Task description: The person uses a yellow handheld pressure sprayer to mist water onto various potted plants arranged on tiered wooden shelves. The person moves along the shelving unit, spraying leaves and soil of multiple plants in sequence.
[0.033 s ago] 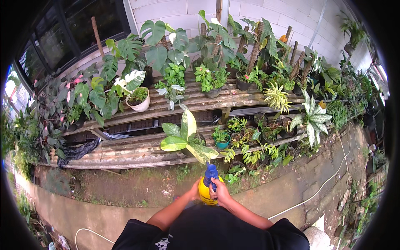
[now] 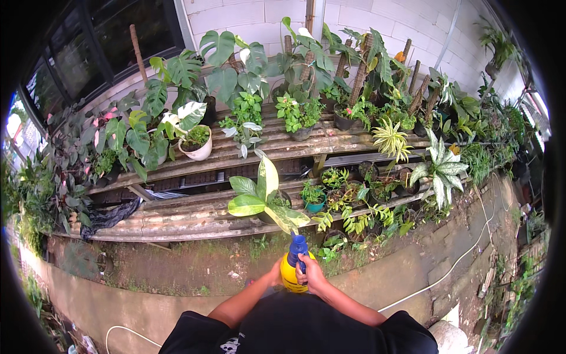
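I hold a yellow spray bottle [image 2: 291,278] with a blue head upright in front of my body. My right hand [image 2: 312,276] is closed round the blue handle at its neck. Against the left side of the yellow body rests my left hand [image 2: 275,275], its fingers partly hidden by the bottle. Just beyond the blue head, a potted plant [image 2: 259,197] spreads broad green and cream-yellow leaves. Its lowest leaf hangs close to the nozzle. Whether any spray is coming out, I cannot tell.
Two corrugated shelf levels [image 2: 171,223] carry many potted plants, among them a white pot [image 2: 200,151], a teal pot [image 2: 315,206] and a silvery-leaved plant [image 2: 441,168]. A pale hose [image 2: 454,268] lies along the paving at right. Behind stand a white block wall [image 2: 253,15] and dark windows [image 2: 97,44].
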Available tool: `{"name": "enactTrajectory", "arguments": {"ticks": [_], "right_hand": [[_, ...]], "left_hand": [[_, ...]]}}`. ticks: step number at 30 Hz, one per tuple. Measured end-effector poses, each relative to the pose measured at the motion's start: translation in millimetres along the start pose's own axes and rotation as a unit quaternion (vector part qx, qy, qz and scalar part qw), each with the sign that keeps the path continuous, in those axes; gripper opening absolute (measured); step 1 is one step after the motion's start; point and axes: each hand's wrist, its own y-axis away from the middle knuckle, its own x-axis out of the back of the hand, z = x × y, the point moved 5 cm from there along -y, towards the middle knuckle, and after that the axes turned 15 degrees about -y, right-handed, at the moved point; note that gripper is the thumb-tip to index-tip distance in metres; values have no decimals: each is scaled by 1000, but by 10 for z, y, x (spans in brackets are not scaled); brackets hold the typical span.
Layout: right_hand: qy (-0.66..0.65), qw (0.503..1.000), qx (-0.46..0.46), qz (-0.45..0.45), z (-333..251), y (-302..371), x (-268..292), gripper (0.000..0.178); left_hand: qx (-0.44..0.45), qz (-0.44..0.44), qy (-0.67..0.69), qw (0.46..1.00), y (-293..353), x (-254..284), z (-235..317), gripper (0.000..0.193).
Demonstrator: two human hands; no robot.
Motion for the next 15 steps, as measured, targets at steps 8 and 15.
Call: {"name": "enactTrajectory", "arguments": {"ticks": [8, 15], "right_hand": [[0, 999, 11, 33, 570, -147, -423, 49], [14, 998, -25, 61, 962, -316, -653, 56]], "left_hand": [[-13, -13, 19, 1000, 398, 471, -97, 85], [-25, -55, 44, 997, 492, 930, -300, 78]]}}
